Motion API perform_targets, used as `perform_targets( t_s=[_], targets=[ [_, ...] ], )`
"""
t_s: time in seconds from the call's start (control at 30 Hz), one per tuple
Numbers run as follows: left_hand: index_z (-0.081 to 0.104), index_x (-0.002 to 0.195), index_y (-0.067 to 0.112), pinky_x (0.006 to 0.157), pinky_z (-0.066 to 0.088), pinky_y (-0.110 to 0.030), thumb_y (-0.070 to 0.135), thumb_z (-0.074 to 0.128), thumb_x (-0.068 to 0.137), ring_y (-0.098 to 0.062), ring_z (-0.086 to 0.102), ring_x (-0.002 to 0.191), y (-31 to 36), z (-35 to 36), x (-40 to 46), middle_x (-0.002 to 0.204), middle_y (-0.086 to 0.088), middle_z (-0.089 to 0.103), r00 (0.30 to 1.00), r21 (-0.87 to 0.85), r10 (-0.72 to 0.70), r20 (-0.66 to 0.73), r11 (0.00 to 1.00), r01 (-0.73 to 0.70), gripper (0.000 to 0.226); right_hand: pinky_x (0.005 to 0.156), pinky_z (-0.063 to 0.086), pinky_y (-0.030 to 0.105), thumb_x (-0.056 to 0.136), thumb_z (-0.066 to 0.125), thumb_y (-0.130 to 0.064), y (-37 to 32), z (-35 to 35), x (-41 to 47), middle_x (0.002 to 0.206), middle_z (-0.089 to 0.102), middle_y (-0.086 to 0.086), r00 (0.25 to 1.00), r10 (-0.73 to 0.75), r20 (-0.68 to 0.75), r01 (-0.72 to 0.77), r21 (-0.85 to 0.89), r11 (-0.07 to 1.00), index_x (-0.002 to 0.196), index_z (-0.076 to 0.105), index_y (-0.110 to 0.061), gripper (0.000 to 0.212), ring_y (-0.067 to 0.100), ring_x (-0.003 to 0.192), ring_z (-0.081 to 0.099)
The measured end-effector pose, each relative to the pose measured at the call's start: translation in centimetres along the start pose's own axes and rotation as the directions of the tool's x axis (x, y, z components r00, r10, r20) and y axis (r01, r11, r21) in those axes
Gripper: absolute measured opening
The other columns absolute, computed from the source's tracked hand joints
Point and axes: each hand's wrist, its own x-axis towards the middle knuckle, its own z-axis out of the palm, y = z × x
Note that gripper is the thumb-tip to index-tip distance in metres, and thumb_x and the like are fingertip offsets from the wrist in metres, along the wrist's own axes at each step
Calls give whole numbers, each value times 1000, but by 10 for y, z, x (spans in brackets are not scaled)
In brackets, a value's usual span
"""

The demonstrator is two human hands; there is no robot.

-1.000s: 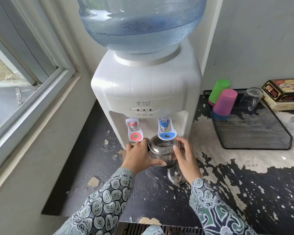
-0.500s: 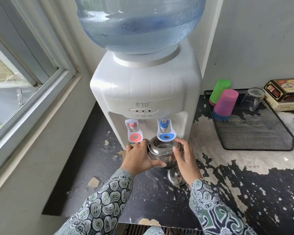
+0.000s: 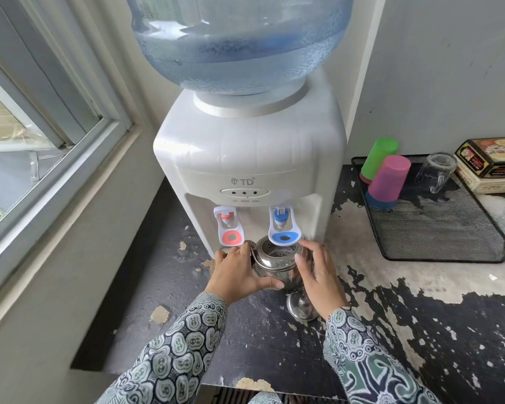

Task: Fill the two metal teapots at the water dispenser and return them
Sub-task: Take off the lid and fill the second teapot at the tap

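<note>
A shiny metal teapot (image 3: pixel 276 265) with its lid off stands under the blue tap (image 3: pixel 283 228) of the white water dispenser (image 3: pixel 245 161). Inside its open mouth a perforated strainer shows. My left hand (image 3: pixel 239 272) grips the pot's left side, and my right hand (image 3: pixel 318 272) grips its right side. The pot's metal lid (image 3: pixel 301 307) lies on the counter just in front, partly behind my right wrist. A red tap (image 3: pixel 230 230) sits left of the blue one. Only one teapot is in view.
A big water bottle (image 3: pixel 239 39) tops the dispenser. To the right, a black mesh tray (image 3: pixel 438 228) holds a green cup (image 3: pixel 379 158), a pink cup (image 3: pixel 388 182) and a clear glass (image 3: pixel 435 176). A printed box (image 3: pixel 493 164) lies behind. A window (image 3: pixel 27 141) fills the left.
Both hands stay on the teapot under the blue tap. My view has shifted slightly; nothing else has visibly moved.
</note>
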Motion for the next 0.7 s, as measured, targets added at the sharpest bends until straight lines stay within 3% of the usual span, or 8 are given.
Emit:
perform_targets(
  t_s=[0.17,0.4,0.7],
  targets=[
    [42,112,13,103,23,-43,91,46,41,-21,49,114,0,1,-2,113,-2,59,1000,-9,-13,-8,1000,13,106,87,49,48,87,38,-47,0,-1,1,131,45,1,1000,-3,4,3,-53,999,120,44,-27,39,26,115,48],
    [42,111,12,102,25,-43,95,35,37,-20,48,113,-1,2,-1,111,-2,58,1000,-3,-15,-7,1000,15,111,81,49,39,88,39,-46,-1,-2,2,130,45,1,1000,-5,5,5,-81,997,119,45,-27,37,27,113,49],
    [41,109,12,104,26,-46,95,36,37,-21,49,111,-1,1,-1,110,-3,58,1000,-1,-20,14,1000,20,110,74,45,28,79,30,-59,-1,-2,4,126,44,5,1000,-6,9,7,-87,996,119,46,-29,52,23,114,48]
  ],
)
